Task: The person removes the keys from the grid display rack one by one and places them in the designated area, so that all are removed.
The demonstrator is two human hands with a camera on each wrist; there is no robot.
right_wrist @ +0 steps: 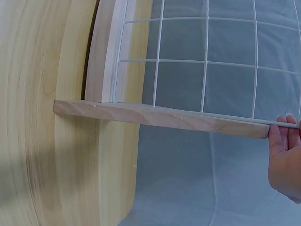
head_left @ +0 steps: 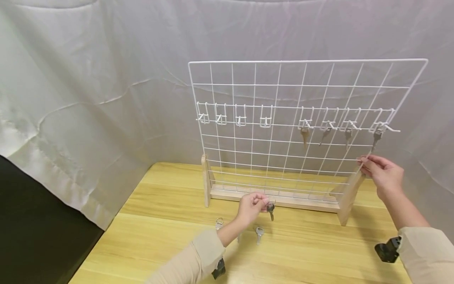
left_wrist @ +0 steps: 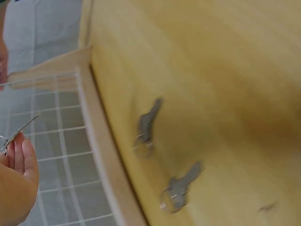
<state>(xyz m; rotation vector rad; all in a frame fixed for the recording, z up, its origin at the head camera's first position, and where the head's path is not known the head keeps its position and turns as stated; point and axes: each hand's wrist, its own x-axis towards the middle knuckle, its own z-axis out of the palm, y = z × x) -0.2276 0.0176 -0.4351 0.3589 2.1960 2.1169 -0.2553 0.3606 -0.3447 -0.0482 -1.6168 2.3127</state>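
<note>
My left hand (head_left: 250,209) pinches a key (head_left: 271,211) by its ring, just in front of the base bar of a white wire grid rack (head_left: 280,138). The left wrist view shows that hand (left_wrist: 19,176) at the left edge, its key (left_wrist: 22,127) seen edge-on. With its fingers, my right hand (head_left: 386,175) grips the grid's right side wire, right above the wooden leg (head_left: 349,197). In the right wrist view the right hand (right_wrist: 287,155) is cut by the frame edge. Keys (head_left: 377,136) hang from several hooks on the grid's right half.
On the wooden table (head_left: 142,236) lie a key with a ring (head_left: 219,224) and another key (head_left: 259,235); a third is mostly behind my left forearm. Several white hooks (head_left: 240,118) line the grid's left half. Grey cloth (head_left: 142,98) stands behind.
</note>
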